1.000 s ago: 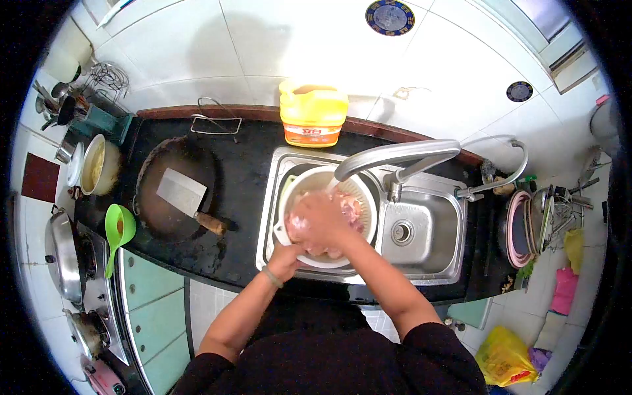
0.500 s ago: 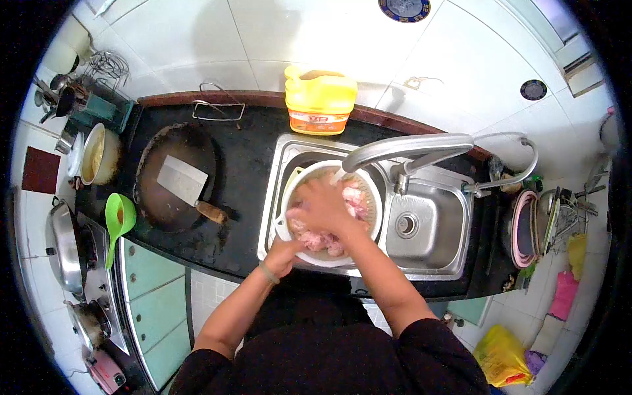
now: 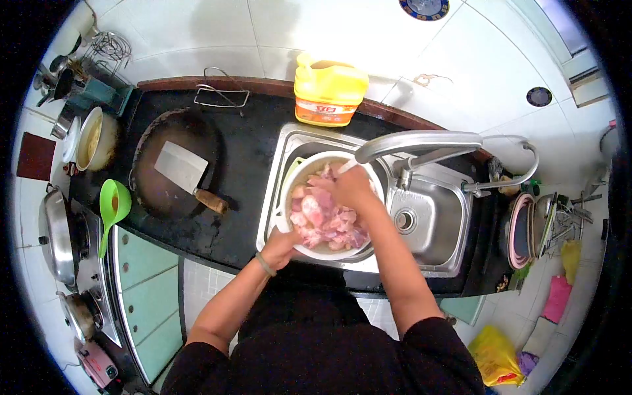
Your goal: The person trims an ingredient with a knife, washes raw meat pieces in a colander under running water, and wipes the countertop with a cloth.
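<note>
A white bowl [image 3: 286, 209] full of pink raw meat pieces [image 3: 313, 209] stands in the left sink basin [image 3: 281, 141]. My left hand [image 3: 279, 249] is closed on the bowl's rim at its lower left. My right hand [image 3: 353, 187] is inside the bowl at its right side, over the meat; its fingertips are hidden, so its grip cannot be made out. Water runs from the faucet [image 3: 421, 141] beside my right hand. A light green rim shows behind the bowl.
A cleaver [image 3: 181, 164] lies across a dark round pan [image 3: 151, 197] on the counter's left. Behind the sink stands a yellow jug [image 3: 329, 93]. A wire rack [image 3: 222, 97], a green ladle [image 3: 114, 203] and the right basin [image 3: 428, 227] are also in view.
My right hand has moved from the middle of the bowl to its right side, uncovering more meat. My left hand stays at the rim. The view has shifted slightly.
</note>
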Action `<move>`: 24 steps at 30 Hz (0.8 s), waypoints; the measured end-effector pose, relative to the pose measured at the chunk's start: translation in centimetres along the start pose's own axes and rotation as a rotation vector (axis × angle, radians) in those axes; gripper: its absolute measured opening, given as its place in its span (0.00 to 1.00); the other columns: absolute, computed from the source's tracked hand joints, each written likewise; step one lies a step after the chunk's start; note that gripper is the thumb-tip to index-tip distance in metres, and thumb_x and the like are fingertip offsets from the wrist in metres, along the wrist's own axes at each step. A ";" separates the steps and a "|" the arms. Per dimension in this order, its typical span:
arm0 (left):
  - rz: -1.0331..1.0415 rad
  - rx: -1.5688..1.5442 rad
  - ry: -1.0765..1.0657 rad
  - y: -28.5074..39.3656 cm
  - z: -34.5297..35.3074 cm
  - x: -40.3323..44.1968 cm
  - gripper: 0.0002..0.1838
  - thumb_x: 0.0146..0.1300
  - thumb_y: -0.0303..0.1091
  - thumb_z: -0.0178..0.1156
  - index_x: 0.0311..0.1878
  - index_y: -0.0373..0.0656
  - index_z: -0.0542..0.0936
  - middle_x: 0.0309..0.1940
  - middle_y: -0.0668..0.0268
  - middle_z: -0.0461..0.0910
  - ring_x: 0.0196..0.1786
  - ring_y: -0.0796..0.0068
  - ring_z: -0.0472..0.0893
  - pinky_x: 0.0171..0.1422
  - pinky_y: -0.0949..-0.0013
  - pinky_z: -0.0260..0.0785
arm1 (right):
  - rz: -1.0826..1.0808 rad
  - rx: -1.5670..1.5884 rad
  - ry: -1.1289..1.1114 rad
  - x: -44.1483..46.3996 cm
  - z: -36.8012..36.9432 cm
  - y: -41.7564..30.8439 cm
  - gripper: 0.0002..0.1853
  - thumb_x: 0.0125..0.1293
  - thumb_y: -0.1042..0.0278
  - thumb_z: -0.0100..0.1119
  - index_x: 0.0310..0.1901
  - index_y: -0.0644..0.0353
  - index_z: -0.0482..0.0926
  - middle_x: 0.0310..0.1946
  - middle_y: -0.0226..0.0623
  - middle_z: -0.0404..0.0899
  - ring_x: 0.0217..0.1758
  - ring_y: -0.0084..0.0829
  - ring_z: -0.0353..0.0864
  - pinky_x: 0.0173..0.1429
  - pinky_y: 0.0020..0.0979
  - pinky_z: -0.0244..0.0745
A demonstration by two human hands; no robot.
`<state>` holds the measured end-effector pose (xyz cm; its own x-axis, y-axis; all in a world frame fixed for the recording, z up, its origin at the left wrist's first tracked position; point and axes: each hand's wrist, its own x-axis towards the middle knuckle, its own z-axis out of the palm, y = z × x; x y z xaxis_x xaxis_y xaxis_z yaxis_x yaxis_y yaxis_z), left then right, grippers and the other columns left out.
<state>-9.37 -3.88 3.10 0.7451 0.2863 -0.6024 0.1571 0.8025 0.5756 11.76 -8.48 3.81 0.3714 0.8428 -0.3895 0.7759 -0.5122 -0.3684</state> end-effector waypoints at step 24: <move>0.051 -0.020 -0.069 0.7 0.4 -0.5 0.30 0.51 0.20 0.56 0.59 0.37 0.62 0.49 0.58 0.73 0.47 0.63 0.79 0.40 0.60 0.80 | -0.598 -0.223 0.493 -3.6 1.7 -4.8 0.20 0.46 0.59 0.64 0.42 0.54 0.78 0.35 0.40 0.78 0.44 0.41 0.78 0.58 0.47 0.62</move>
<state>-9.37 -3.66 4.07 0.7950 0.2909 -0.5324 0.1048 0.7985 0.5929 5.85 -9.33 5.58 0.0033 0.9665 0.2566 0.9786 0.0497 -0.1996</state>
